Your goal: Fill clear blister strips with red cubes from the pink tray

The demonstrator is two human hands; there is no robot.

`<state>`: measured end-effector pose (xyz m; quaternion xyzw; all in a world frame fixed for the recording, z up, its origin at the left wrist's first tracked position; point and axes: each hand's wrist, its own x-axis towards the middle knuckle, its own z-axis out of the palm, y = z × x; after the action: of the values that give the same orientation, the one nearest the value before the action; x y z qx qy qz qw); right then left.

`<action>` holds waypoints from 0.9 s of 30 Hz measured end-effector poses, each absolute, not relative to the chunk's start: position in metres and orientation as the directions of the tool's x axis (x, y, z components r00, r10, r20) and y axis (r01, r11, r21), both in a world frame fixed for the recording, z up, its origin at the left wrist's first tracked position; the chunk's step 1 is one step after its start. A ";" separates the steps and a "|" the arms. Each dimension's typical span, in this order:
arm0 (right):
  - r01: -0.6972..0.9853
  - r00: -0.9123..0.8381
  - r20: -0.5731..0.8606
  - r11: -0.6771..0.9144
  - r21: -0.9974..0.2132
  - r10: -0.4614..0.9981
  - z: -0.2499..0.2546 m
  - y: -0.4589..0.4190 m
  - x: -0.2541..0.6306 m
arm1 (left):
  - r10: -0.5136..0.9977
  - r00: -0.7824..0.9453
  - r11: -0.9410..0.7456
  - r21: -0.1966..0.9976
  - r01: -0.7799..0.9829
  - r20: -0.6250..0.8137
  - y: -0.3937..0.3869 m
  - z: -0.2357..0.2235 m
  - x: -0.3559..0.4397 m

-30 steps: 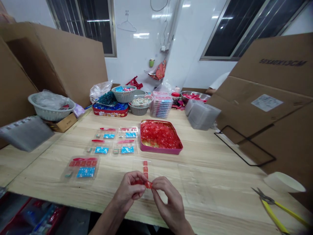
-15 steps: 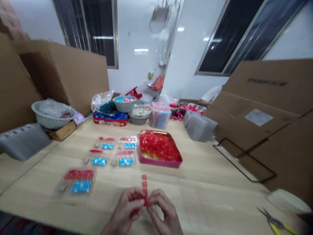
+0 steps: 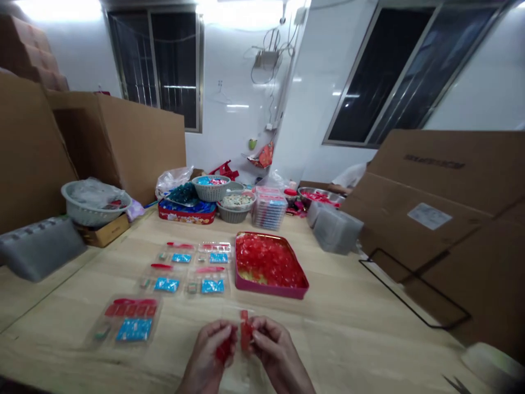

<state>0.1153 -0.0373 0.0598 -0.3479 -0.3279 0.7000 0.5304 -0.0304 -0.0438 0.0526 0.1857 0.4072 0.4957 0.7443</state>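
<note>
A strip of small translucent red squares (image 3: 245, 332) stood upright between the person's hands, just above a clear plastic sheet (image 3: 262, 323) on the pale wooden table (image 3: 353, 334). In the head view, the right hand (image 3: 279, 350) pinched the strip between thumb and fingers. The left hand (image 3: 208, 353) was curled closed, pinching a red piece (image 3: 223, 350) that hung below it; whether that piece joined the strip could not be told. Just ahead lay a pink-rimmed metal tray (image 3: 270, 291) heaped with red chunks (image 3: 266, 260), and to the left, clear blister packs (image 3: 131, 322) held red and blue items.
</note>
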 end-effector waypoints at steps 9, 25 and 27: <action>-0.510 -0.214 -0.275 -0.348 -0.787 0.937 0.045 -0.050 0.112 | 0.888 0.286 0.458 0.745 -0.486 -0.360 -0.043 0.059 -0.029; -0.028 -0.218 -0.171 -0.181 -0.983 0.961 0.025 -0.033 0.137 | 0.949 0.202 0.172 0.935 0.310 -0.242 -0.023 0.037 -0.022; 0.007 -0.234 -0.179 -0.182 -0.983 0.956 0.015 -0.041 0.137 | 0.949 0.213 0.127 0.899 0.419 -0.233 -0.030 0.033 -0.023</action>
<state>0.1374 -0.0413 0.0148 -0.4777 -0.5040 0.6024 0.3936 -0.0234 -0.0303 0.0329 0.6035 0.5665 0.2693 0.4923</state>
